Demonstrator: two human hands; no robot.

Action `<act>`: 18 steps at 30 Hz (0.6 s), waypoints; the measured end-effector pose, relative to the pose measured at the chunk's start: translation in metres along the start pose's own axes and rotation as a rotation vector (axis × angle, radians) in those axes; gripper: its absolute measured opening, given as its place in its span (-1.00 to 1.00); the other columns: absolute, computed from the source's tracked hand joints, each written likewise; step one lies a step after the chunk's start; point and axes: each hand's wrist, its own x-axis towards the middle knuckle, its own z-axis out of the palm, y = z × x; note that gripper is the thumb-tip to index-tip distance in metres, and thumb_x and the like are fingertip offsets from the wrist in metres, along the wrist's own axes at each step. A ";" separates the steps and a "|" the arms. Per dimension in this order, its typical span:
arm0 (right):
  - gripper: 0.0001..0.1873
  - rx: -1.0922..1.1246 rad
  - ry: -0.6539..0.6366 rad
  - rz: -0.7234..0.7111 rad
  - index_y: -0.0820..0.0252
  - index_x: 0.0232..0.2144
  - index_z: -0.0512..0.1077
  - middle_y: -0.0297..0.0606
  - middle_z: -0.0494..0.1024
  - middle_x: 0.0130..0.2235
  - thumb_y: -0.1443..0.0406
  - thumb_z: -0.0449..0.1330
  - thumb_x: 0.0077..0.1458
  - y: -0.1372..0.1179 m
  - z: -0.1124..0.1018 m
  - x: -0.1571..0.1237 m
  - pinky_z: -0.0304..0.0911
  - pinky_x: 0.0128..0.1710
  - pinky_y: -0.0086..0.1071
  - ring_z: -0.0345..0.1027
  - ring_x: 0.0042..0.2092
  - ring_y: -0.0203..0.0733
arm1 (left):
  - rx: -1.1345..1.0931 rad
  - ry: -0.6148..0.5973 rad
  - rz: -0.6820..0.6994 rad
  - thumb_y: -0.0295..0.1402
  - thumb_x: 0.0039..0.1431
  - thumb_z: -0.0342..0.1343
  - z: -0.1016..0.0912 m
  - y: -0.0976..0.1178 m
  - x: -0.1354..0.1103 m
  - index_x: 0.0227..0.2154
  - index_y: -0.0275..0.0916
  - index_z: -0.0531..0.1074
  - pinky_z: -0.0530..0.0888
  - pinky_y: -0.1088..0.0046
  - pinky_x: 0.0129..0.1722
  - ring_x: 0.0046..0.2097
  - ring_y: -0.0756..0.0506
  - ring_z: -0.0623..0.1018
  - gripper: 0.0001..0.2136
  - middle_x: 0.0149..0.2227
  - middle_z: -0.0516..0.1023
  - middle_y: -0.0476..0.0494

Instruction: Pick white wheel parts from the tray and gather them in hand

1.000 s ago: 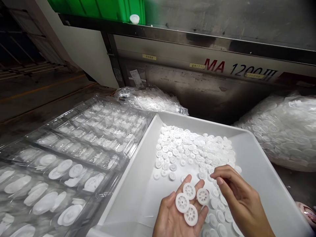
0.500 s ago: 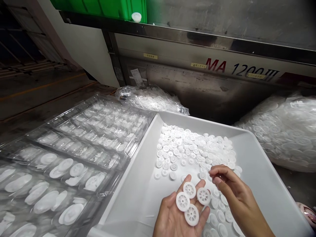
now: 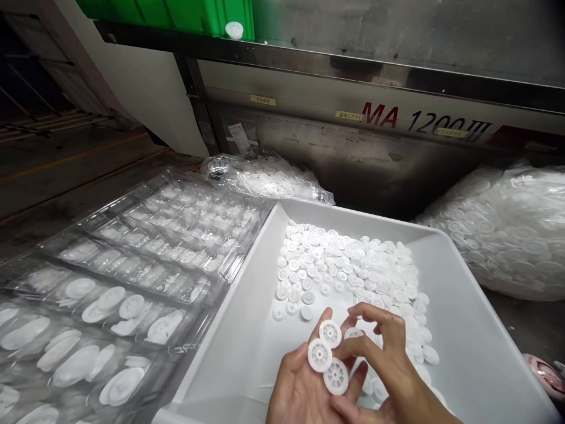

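The left hand [image 3: 300,383] is nearest, palm up and spread wide, with 4 white spoked discs [image 3: 320,355] lying on its palm and fingers. The right hand [image 3: 386,368] arches over it from the right, fingers bent around the rightmost of the 4; whether they grip it, I cannot tell. Both hands are above a pale grey tub [image 3: 247,353], where many loose discs [image 3: 344,265] lie towards the far and right sides. Left of it, clear plastic trays [image 3: 232,268] hold white round pieces. Farther off are 2 filled clear bags, a smaller far bag [image 3: 273,179] and a larger right bag [image 3: 507,235]. Beyond stands a machine [image 3: 309,94] marked "MA 1200 III", with a green container [image 3: 176,15] at far left.
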 end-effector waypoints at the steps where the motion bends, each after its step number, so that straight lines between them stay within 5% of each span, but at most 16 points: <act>1: -0.71 -0.004 -0.002 -0.003 0.10 -0.35 0.29 -0.12 0.11 -0.03 0.30 0.26 -0.20 0.000 0.001 0.001 0.07 -0.18 -0.10 0.01 -0.05 0.11 | 0.008 -0.005 0.006 -0.27 0.28 -0.29 0.000 0.000 0.000 0.01 -0.09 0.34 0.02 0.05 0.21 0.14 -0.18 0.34 -0.63 0.05 0.45 -0.21; 11: -0.79 0.028 -0.022 0.027 0.10 -0.39 0.25 -0.14 0.11 -0.03 0.39 0.19 -0.13 0.001 -0.003 0.003 0.08 -0.27 -0.16 0.03 -0.10 0.04 | -0.024 -0.127 0.019 -0.26 0.29 -0.42 -0.002 -0.001 0.001 -0.02 -0.11 0.39 0.08 0.15 0.18 0.08 -0.14 0.38 -0.53 0.05 0.44 -0.17; 18: -0.66 0.049 -0.052 0.005 0.06 -0.33 0.25 -0.20 0.10 -0.05 0.49 0.19 -0.19 0.002 -0.005 0.005 0.10 -0.24 -0.16 0.01 -0.08 0.02 | -0.001 -0.096 0.007 -0.24 0.29 -0.38 0.002 0.001 0.001 0.13 -0.12 0.20 0.16 0.27 0.13 0.13 -0.11 0.31 -0.56 0.05 0.43 -0.15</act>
